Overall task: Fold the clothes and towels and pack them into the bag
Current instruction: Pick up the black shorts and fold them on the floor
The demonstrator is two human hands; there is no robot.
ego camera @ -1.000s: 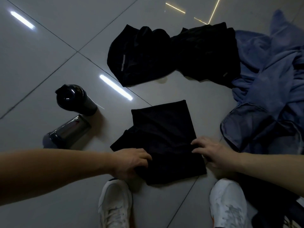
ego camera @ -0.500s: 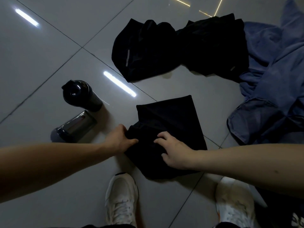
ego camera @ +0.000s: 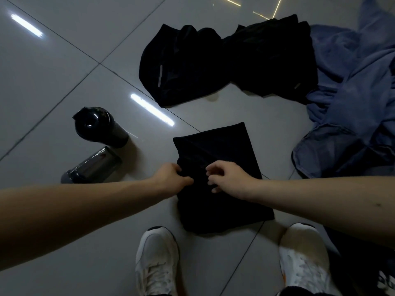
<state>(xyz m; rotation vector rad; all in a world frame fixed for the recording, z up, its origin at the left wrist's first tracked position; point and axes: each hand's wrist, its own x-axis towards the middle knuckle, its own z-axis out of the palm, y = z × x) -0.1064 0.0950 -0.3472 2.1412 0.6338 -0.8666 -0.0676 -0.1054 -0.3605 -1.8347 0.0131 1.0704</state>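
Head view: black garment lies folded, flat, rectangular, creased across its middle.

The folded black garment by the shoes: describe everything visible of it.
The folded black garment is soft matte cloth in a rough rectangle, flat on the grey tiled floor beyond two white shoes. Creases cross its far half. The left hand grips its left edge; the right hand lies on it, fingers curled, grip unclear.
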